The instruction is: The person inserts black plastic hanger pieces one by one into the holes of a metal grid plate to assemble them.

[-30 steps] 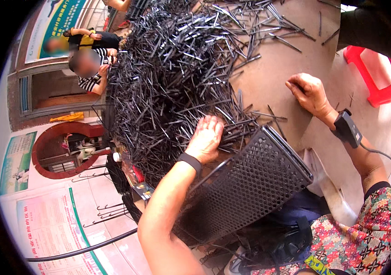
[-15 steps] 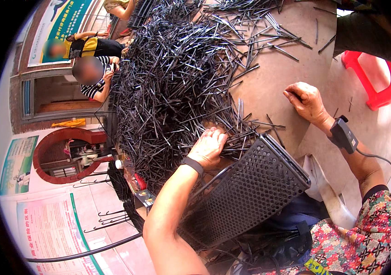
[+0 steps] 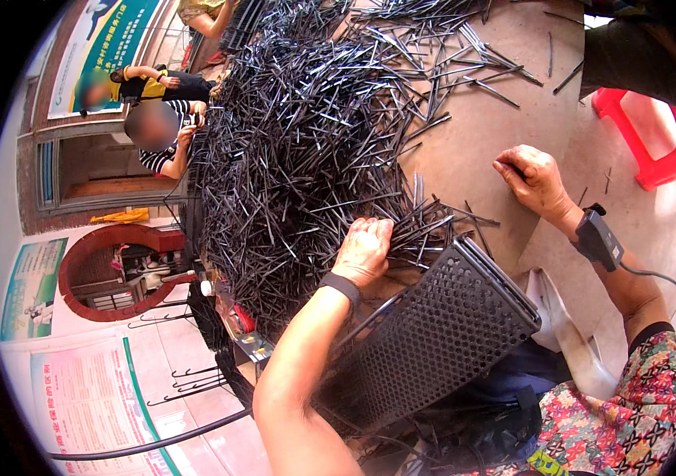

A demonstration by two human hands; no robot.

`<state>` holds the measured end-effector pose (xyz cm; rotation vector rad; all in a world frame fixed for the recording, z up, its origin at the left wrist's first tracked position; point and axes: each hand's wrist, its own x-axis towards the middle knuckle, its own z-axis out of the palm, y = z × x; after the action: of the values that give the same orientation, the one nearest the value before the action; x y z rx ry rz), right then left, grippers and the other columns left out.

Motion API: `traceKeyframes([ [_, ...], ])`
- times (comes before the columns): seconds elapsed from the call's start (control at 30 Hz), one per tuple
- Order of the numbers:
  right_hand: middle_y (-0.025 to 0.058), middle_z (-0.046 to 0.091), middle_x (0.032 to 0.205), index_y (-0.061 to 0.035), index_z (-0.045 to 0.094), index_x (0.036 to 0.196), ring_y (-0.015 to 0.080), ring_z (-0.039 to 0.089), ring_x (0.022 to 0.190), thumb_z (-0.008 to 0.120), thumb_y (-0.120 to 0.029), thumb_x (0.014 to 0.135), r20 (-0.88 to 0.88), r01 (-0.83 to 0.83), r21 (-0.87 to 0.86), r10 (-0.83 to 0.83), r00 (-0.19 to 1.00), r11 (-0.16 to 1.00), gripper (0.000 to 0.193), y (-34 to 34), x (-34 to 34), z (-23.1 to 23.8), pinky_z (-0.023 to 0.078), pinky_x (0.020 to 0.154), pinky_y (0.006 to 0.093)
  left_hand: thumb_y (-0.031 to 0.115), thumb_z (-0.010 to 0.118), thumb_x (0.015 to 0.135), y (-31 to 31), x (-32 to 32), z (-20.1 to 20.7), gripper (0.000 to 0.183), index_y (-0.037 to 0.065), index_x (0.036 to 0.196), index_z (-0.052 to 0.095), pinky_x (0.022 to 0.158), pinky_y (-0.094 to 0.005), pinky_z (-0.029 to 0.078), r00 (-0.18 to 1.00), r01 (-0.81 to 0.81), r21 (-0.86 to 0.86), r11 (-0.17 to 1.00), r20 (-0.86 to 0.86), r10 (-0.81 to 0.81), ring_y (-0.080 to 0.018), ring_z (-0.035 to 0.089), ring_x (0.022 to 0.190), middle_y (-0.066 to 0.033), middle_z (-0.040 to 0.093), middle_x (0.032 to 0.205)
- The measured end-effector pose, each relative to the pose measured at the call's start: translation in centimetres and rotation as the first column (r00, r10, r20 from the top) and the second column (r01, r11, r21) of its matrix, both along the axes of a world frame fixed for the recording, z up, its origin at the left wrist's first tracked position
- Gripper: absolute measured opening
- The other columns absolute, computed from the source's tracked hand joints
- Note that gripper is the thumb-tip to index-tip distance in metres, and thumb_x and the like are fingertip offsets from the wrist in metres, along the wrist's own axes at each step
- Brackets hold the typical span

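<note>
A large heap of thin black strips (image 3: 298, 166) covers much of the table. My left hand (image 3: 364, 252) is at the heap's near edge, its fingers bent and pressed together among the strips. The fingertips are partly hidden, so what they hold cannot be made out. Just right of that hand, a black perforated box-shaped rack (image 3: 441, 333) is tilted in front of me, packed with holes on its face. Over the brown board to the right, my right hand (image 3: 534, 181) is raised with curled fingers closed towards the thumb. Anything inside it is too small or hidden to name.
Loose strips lie scattered on the brown board (image 3: 465, 151). A red plastic stool (image 3: 663, 163) stands on the floor at the right. Two people (image 3: 165, 147) are beyond the table at far left, with another person's arm (image 3: 209, 24) above them. A black cable (image 3: 155, 438) crosses at lower left.
My left hand has shifted slightly and its fingers are more upright against the heap. My right hand has barely moved. A person in the background has lowered an arm.
</note>
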<state>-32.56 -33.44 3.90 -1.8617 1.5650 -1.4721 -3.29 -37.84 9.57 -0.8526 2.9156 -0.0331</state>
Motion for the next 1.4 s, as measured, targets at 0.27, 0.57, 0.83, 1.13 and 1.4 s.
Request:
traceKeyframes([
  [0.27,0.014,0.056,0.07,0.0003,0.055,0.075,0.0291,0.055,0.065,0.058,-0.006,0.072,-0.005,-0.009,-0.003,0.009,1.0,1.0,0.007,0.0,0.2,0.0,0.044,0.059,0.0333,0.0,0.059,0.051,-0.4,-0.8,1.1,0.048,-0.004,0.096,0.044,0.077,-0.0375,0.042,0.986,-0.11,-0.029,0.994,-0.131,0.105,-0.0312,0.054,0.079,-0.0167,0.055,0.084],
  [0.57,0.0153,0.056,0.069,0.0016,0.055,0.075,0.03,0.055,0.064,0.058,-0.007,0.072,-0.017,-0.002,-0.017,0.001,1.0,1.0,0.009,0.1,0.2,0.3,0.044,0.058,0.0325,-0.002,0.063,0.057,-2.6,-2.0,7.1,0.038,0.0,0.091,0.046,0.066,-0.0272,0.045,0.148,-0.471,0.476,0.742,-0.787,0.599,-0.0151,0.054,0.07,-0.0043,0.057,0.083],
  [0.83,0.0156,0.056,0.065,0.0019,0.056,0.078,0.0237,0.056,0.056,0.059,-0.013,0.076,0.105,-0.038,0.097,0.028,0.994,0.995,0.015,-0.3,0.2,-0.4,0.043,0.053,0.0298,-0.015,0.057,0.05,-1.9,1.5,10.5,0.032,-0.002,0.079,0.052,0.053,-0.0263,0.046,-0.484,-0.322,0.682,0.657,-0.715,0.505,-0.0149,0.052,0.061,-0.0042,0.055,0.075],
  [1.13,0.009,0.058,0.062,0.0044,0.06,0.081,0.0103,0.054,0.057,0.061,-0.028,0.076,0.294,-0.221,0.117,0.179,0.939,0.968,0.033,-2.0,5.2,6.4,0.044,0.048,0.0239,-0.013,0.057,0.056,0.4,3.6,10.0,0.012,-0.005,0.064,0.053,0.052,-0.0303,0.049,-0.695,-0.118,0.761,0.638,-0.522,0.494,-0.0203,0.055,0.053,-0.0103,0.056,0.065],
  [1.4,0.0216,0.058,0.076,0.0113,0.039,0.11,0.03,0.059,0.071,0.07,-0.022,0.053,-0.102,-0.745,0.194,0.768,0.632,0.638,0.073,-2.0,17.6,14.2,0.047,0.062,0.0347,-0.014,0.055,0.056,1.1,2.6,8.8,0.015,-0.006,0.068,0.057,0.055,-0.0294,0.049,-0.678,-0.022,0.746,0.665,-0.5,0.539,-0.0203,0.056,0.056,-0.01,0.057,0.067],
])
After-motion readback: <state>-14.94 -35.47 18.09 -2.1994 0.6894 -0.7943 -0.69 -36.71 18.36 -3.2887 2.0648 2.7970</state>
